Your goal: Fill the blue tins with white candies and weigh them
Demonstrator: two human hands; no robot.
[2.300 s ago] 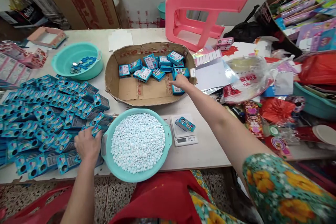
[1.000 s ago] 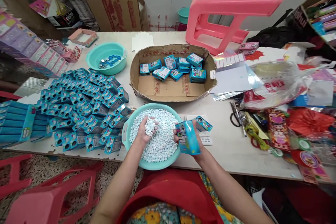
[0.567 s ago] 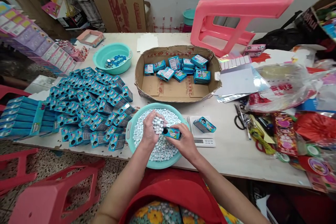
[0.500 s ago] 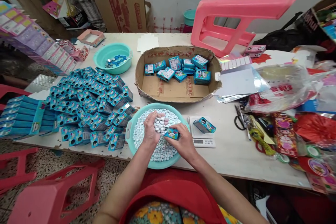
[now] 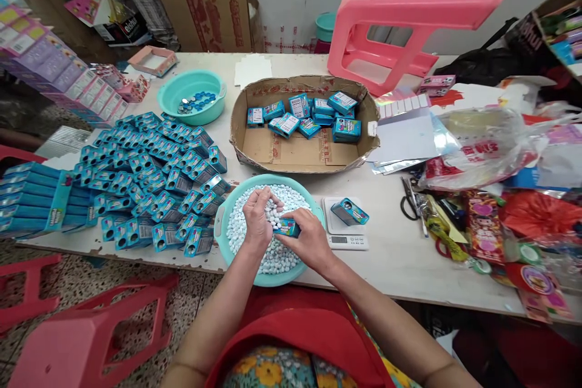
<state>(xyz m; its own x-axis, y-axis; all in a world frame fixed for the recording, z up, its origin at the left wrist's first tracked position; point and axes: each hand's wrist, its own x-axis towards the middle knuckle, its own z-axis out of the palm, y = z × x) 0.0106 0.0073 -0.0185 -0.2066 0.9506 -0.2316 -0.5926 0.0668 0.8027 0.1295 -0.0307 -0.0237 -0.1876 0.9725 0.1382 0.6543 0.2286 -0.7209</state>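
Right hand [image 5: 311, 244] of the person pinches a small blue box [image 5: 288, 228] between thumb and fingers, above the round basin [image 5: 219, 231]. Just beside the box's end, the left hand [image 5: 257, 219] is curled like a cup and carries some white pellets [image 5: 274, 216]; whether it touches the box, one cannot tell. More such pellets fill the basin. To the right, another blue box [image 5: 349, 211] lies on a scale [image 5: 348, 242]. Behind the basin stands a cardboard tray [image 5: 259, 148] with several blue boxes.
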